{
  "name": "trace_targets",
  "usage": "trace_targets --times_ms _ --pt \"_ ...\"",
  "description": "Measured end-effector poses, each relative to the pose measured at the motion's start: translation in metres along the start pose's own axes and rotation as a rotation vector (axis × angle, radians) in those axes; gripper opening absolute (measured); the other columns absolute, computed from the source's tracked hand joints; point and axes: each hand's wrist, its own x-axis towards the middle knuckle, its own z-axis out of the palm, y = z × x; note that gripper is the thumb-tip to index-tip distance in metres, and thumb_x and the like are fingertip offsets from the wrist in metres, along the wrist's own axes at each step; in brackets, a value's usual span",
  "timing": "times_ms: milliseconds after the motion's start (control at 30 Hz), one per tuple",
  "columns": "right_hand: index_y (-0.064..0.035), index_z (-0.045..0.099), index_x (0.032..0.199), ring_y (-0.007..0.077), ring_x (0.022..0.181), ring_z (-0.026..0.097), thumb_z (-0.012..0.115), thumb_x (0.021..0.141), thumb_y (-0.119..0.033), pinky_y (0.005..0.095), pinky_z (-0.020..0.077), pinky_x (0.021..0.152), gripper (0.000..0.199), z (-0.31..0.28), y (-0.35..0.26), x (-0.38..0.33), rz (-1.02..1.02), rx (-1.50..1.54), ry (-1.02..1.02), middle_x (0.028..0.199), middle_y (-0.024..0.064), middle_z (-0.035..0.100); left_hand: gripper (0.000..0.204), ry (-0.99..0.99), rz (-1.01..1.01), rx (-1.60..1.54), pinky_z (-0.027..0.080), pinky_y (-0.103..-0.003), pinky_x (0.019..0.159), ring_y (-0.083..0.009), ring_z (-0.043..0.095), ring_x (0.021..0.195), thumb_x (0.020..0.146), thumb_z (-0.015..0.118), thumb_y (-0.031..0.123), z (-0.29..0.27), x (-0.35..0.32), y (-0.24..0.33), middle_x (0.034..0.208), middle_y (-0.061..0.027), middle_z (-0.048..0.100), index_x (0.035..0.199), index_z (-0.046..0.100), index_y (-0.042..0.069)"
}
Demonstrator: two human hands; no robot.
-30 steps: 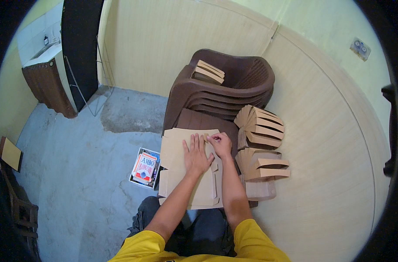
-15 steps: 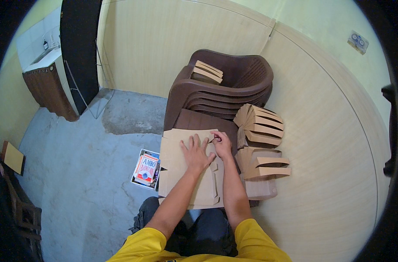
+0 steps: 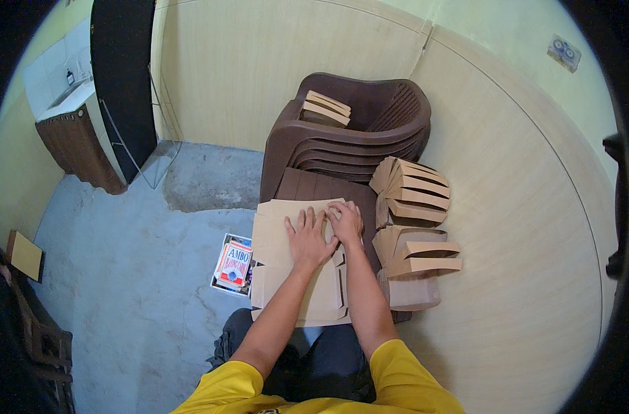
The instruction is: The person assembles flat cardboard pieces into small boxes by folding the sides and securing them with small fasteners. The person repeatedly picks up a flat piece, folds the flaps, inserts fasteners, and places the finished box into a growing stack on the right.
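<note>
Cardboard blank (image 3: pixel 287 276) lies flat across the lap. Left hand (image 3: pixel 307 238) is spread wide, palm pressing it; right hand (image 3: pixel 345 222), at 2 o'clock, pinches its far edge with fingers curled. Best to keep the palm firm while creasing. Folded cartons (image 3: pixel 412 193) stack at 3 o'clock.

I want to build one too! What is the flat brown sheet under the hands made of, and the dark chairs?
The sheet looks like thin cardboard: matte tan, with cut slots and fold lines. The chairs look like moulded plastic: dark brown, slightly glossy, ribbed and stacked. Both hands press flat on the sheet.
</note>
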Motion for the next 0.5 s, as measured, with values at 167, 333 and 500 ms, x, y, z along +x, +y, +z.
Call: trace_targets --times_ms 167,333,500 --pt "-0.0113 0.075 0.109 0.0317 0.105 0.067 0.091 0.083 -0.03 0.0438 0.054 0.093 0.035 -0.004 0.0 0.0 0.036 0.096 0.04 0.106 0.0084 0.07 0.089 -0.035 -0.007 0.054 0.009 -0.067 0.131 -0.033 0.028 0.162 0.091 0.063 0.065 -0.004 0.0 0.003 0.174 -0.013 0.037 0.165 0.045 0.019" --pt "-0.0093 0.075 0.101 0.0315 0.097 0.071 0.092 0.08 -0.024 0.0439 0.0557 0.086 0.031 -0.002 0.002 0.002 0.106 0.165 0.035 0.1 0.0095 0.072 0.087 -0.044 0.013 0.05 0.009 -0.066 0.131 -0.0336 0.028 0.163 0.093 0.06 0.064 -0.006 -0.001 0.001 0.175 -0.0113 0.037 0.167 0.044 0.02" --pt "-0.0097 0.073 0.09 0.0337 0.089 0.072 0.092 0.08 -0.026 0.0468 0.0556 0.079 0.027 -0.001 -0.001 0.01 0.068 0.134 0.081 0.091 0.0101 0.072 0.087 -0.057 0.02 0.065 0.008 -0.065 0.132 -0.0333 0.026 0.164 0.094 0.059 0.062 -0.005 -0.001 0.0 0.176 -0.0102 0.035 0.168 0.041 0.021"
